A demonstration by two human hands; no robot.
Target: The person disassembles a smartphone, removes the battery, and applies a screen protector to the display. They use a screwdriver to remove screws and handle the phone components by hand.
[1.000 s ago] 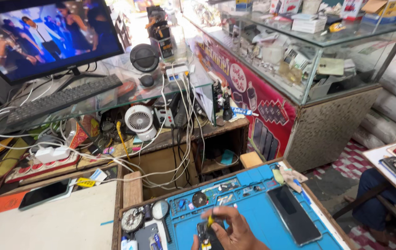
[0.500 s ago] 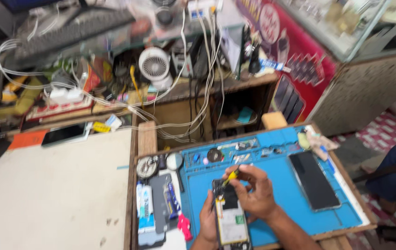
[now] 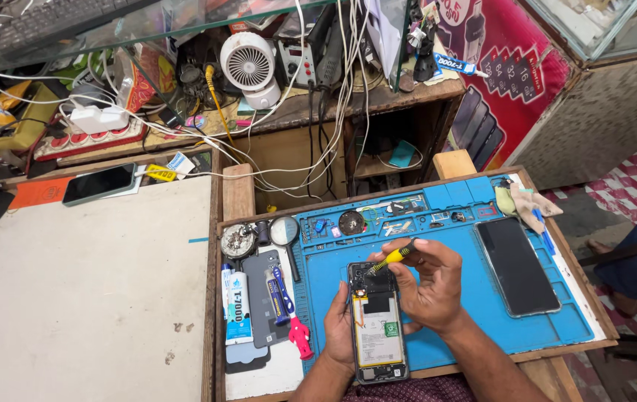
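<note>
On the left the bench (image 3: 87, 283) has a pale, flat board, and a dark phone (image 3: 100, 183) lies at its far edge. At the left side of the tray (image 3: 238, 195) lie a round metal dish (image 3: 237, 240), a white glue tube (image 3: 238, 307), a grey back cover (image 3: 263, 298) and a red tool (image 3: 300, 336). The blue mat (image 3: 467, 298), soft and rubbery with small moulded pockets along its far edge, covers most of the tray.

The opened phone (image 3: 376, 327) lies flat at the near edge of the mat, long side toward the person. Its back is off; a pale battery and a dark board at the far end are visible. The left hand (image 3: 339, 331) grips its left edge, fingers curled under and beside the frame. The right hand (image 3: 429, 286) is just right of the phone, closed around a screwdriver (image 3: 393, 259) with a yellow and black handle; the tip points down to the far end of the phone.

Further right a black glass screen (image 3: 516, 266) lies flat on the mat, apart from the hands. A crumpled cloth (image 3: 525, 202) sits at the far right corner.
</note>
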